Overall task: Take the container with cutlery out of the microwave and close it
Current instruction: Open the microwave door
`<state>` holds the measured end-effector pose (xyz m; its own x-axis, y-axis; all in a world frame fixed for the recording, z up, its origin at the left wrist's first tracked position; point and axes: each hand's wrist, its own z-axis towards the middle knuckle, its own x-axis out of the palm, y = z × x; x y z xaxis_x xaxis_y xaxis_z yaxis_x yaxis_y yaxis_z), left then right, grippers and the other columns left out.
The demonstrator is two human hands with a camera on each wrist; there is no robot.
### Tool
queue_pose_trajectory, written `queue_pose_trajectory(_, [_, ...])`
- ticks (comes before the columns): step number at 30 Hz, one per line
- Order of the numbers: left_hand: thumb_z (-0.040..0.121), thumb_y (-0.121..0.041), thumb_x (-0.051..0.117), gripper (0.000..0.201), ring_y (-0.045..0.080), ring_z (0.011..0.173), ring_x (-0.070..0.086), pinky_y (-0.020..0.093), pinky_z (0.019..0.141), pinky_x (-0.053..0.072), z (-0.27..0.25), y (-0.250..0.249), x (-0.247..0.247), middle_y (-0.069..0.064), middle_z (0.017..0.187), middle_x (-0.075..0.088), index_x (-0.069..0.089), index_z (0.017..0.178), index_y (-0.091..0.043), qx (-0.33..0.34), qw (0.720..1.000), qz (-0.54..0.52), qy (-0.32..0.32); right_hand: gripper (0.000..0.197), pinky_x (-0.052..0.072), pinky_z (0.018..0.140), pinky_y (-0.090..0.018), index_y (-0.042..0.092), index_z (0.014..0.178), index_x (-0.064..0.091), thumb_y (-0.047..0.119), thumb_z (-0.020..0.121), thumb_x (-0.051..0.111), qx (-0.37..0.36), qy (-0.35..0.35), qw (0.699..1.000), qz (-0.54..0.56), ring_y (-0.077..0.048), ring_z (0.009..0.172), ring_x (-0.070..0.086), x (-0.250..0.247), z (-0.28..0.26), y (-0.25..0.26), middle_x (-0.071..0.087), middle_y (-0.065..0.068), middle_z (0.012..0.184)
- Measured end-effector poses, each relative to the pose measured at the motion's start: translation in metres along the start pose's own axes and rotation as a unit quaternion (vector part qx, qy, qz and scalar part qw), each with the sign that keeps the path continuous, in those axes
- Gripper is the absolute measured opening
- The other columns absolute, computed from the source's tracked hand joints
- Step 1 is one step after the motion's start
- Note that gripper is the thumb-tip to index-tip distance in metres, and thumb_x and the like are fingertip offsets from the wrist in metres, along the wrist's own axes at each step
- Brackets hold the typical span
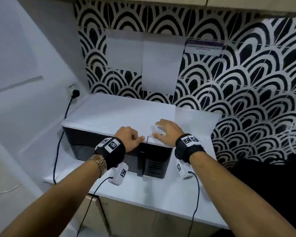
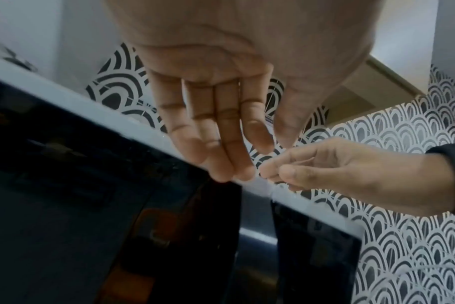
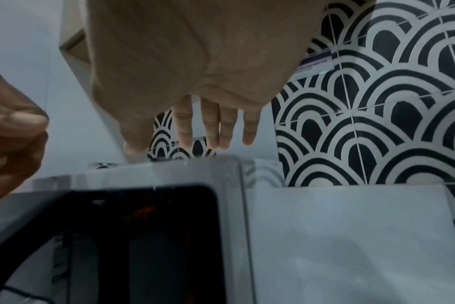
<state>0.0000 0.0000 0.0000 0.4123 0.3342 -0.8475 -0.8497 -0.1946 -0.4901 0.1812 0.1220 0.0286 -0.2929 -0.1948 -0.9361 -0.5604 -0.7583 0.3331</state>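
A white microwave (image 1: 109,113) with a dark glass door (image 1: 92,146) stands on a white counter (image 1: 152,194). Its door looks shut, or nearly so. My left hand (image 1: 132,140) is at the door's top right corner, beside the dark handle strip (image 1: 141,161). In the left wrist view its fingers (image 2: 221,144) are nearly straight, their tips touching the white top edge (image 2: 143,131). My right hand (image 1: 166,130) lies flat on the microwave's top above the control panel (image 1: 156,163), fingers (image 3: 210,127) spread. No container or cutlery shows through the dark glass.
A black power cable (image 1: 58,151) runs from a wall socket (image 1: 74,93) down the microwave's left side. Black-and-white tiled wall (image 1: 246,91) behind carries paper sheets (image 1: 161,65). A dark mass (image 1: 266,185) sits at the right. Bare counter lies in front.
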Motion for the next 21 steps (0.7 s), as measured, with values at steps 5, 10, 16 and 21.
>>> queue_pose_trajectory(5, [0.084, -0.074, 0.04, 0.074, 0.026, 0.061, 0.061, 0.038, 0.066, 0.054, -0.01, 0.01, 0.031, 0.008, 0.056, 0.062, 0.058, 0.055, -0.008, -0.04, 0.991, 0.063, 0.11, 0.052, 0.023, 0.115, -0.034, 0.011, 0.141, 0.051, 0.042, 0.1, 0.049, 0.011, -0.026, 1.0, 0.007, -0.026, 0.142, 0.035, 0.029, 0.002, 0.004, 0.045, -0.012, 0.15])
queue_pose_trajectory(10, [0.087, -0.065, 0.055, 0.069, 0.018, 0.047, 0.044, 0.031, 0.054, 0.036, -0.014, 0.003, 0.056, -0.001, 0.044, 0.043, 0.04, 0.043, -0.013, -0.129, 0.985, -0.104, 0.053, 0.054, 0.016, 0.122, -0.048, 0.018, 0.15, 0.038, 0.043, 0.102, 0.031, -0.007, -0.034, 0.997, -0.065, -0.026, 0.149, 0.022, 0.052, 0.01, -0.002, 0.031, -0.012, 0.16])
queue_pose_trajectory(16, [0.077, -0.068, 0.063, 0.061, 0.022, 0.077, 0.068, 0.032, 0.077, 0.052, -0.029, -0.004, 0.09, 0.003, 0.064, 0.072, 0.068, 0.06, -0.009, -0.198, 0.949, -0.244, 0.001, 0.05, 0.013, 0.123, -0.044, 0.02, 0.15, 0.039, 0.038, 0.104, 0.028, -0.007, -0.055, 0.997, -0.049, -0.023, 0.15, 0.023, 0.057, 0.013, -0.009, 0.032, -0.009, 0.16])
queue_pose_trajectory(21, [0.075, -0.069, 0.064, 0.062, 0.035, 0.083, 0.062, 0.035, 0.074, 0.049, -0.035, -0.019, 0.097, 0.004, 0.056, 0.059, 0.046, 0.047, -0.016, -0.232, 0.942, -0.232, -0.073, 0.049, 0.013, 0.124, -0.044, 0.02, 0.15, 0.039, 0.036, 0.104, 0.028, -0.006, -0.059, 0.997, -0.046, -0.023, 0.15, 0.023, 0.058, 0.012, -0.009, 0.032, -0.009, 0.16])
